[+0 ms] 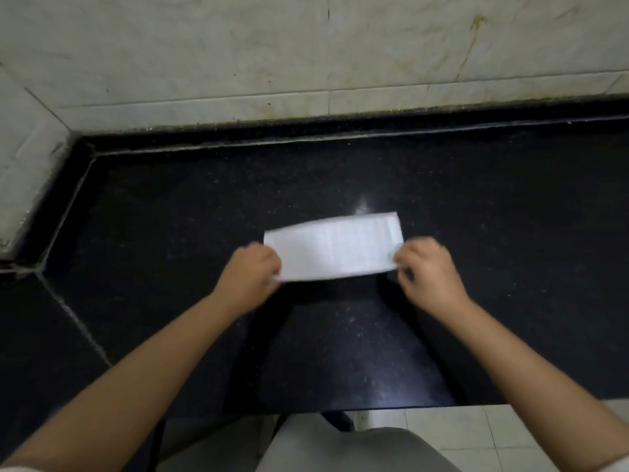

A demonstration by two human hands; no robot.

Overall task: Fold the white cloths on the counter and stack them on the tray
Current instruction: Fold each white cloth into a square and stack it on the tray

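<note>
A white cloth (335,248) lies folded into a long strip in the middle of the black counter (170,216). My left hand (250,275) pinches its near left corner with curled fingers. At the opposite end, my right hand (429,272) pinches the near right corner. Both hands hold the strip's near edge, which looks slightly lifted off the counter. No tray is in view, and no other cloth shows.
A pale marble wall (306,46) rises behind the counter and angles forward at the left (27,165). The counter's front edge (476,405) runs below my arms, with light floor tiles (493,434) past it at the lower right.
</note>
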